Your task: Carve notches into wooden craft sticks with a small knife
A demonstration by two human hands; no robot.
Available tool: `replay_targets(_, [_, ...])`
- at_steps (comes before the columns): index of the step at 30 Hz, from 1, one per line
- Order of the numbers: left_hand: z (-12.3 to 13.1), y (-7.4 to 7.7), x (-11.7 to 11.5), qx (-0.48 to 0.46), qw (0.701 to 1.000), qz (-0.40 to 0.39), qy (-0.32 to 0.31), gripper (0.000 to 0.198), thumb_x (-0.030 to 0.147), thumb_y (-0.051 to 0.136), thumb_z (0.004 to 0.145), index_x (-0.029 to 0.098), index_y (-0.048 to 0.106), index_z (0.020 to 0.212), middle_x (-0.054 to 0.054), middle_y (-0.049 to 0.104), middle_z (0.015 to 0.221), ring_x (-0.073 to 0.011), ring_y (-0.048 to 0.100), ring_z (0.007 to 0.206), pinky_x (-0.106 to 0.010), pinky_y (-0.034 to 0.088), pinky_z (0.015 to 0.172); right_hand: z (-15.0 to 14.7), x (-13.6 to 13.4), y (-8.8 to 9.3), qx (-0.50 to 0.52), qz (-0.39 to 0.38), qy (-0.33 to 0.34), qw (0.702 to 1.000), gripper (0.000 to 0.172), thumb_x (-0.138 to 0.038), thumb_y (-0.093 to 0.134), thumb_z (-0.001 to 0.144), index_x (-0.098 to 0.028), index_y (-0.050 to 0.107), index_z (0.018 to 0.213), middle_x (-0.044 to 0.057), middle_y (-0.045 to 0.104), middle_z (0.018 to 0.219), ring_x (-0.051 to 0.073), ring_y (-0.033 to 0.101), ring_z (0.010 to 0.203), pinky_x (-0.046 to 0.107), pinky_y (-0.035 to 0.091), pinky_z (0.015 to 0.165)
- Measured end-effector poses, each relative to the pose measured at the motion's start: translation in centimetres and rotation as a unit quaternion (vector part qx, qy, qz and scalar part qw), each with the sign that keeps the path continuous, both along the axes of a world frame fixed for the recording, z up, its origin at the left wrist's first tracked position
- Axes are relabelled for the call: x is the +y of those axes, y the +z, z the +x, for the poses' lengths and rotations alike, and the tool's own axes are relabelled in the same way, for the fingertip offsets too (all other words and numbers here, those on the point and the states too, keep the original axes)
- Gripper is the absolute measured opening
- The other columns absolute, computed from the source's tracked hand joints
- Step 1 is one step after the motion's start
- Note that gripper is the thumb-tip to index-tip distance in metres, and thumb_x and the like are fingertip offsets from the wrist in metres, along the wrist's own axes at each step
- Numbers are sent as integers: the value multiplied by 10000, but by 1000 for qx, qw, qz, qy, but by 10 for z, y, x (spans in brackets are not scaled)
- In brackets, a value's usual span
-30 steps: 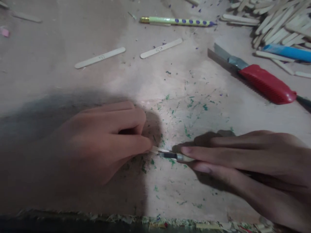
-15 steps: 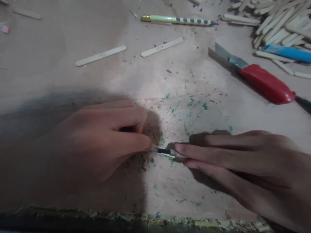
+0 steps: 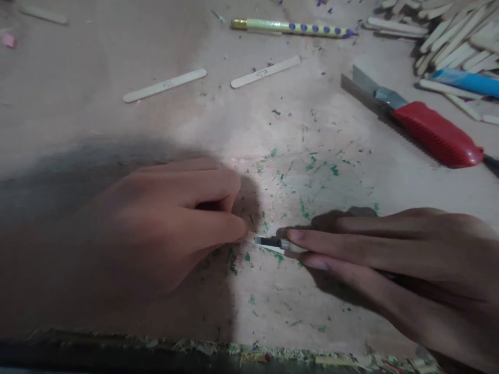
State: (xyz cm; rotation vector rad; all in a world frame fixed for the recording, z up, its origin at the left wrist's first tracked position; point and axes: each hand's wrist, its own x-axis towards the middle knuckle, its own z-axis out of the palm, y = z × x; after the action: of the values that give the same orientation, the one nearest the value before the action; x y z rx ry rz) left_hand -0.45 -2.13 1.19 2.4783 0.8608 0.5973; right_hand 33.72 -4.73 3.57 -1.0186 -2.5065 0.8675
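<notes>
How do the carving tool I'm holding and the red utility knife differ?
The carving tool is held in your right hand; the utility knife lies on the table. The carving tool's shaft is dark, the utility knife's blade grey. The carving tool looks slimmer than the utility knife. Both point leftward.

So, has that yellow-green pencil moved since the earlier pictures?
No: the whole view shifts slightly, but the pencil keeps its place against the marked stick just below it.

Dim, soft blur, shadow [image 3: 78, 156] beside left hand [image 3: 179, 218]
</notes>
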Motion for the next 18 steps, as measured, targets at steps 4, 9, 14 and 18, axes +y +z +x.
replay_targets(4, [-1,-3,0,-6,1000,18,-12,609,229,460,1387,239,760,857,23,635,870,-141,603,790,-346,456,721,5,0,2,-20,11,12,1000,356,-306,628,1335,-378,852,1603,-15,998,1349,233,985,1047,323,778,714])
replay_targets(9, [-3,-3,0,0,1000,4,-9,565,229,494,1389,229,720,872,33,654,910,-129,630,833,-328,475,747,17,-7,3,-41,45,-17,998,468,-307,619,1332,-412,747,1769,-22,938,1171,205,892,874,351,696,669])
replay_targets(14, [-2,-3,0,-10,1000,0,-4,576,244,497,1390,242,729,863,44,676,923,-127,662,869,-315,471,739,18,-8,4,-64,86,-11,994,265,-356,717,1312,-365,813,1558,-25,914,1217,159,872,864,316,670,615])
replay_targets(18, [0,-1,2,-12,1000,-6,-9,522,162,503,1351,230,754,898,45,655,928,-112,652,884,-303,494,777,18,-8,3,-83,69,28,994,443,-181,628,1307,-353,744,1699,-11,889,1179,164,857,814,345,575,546])
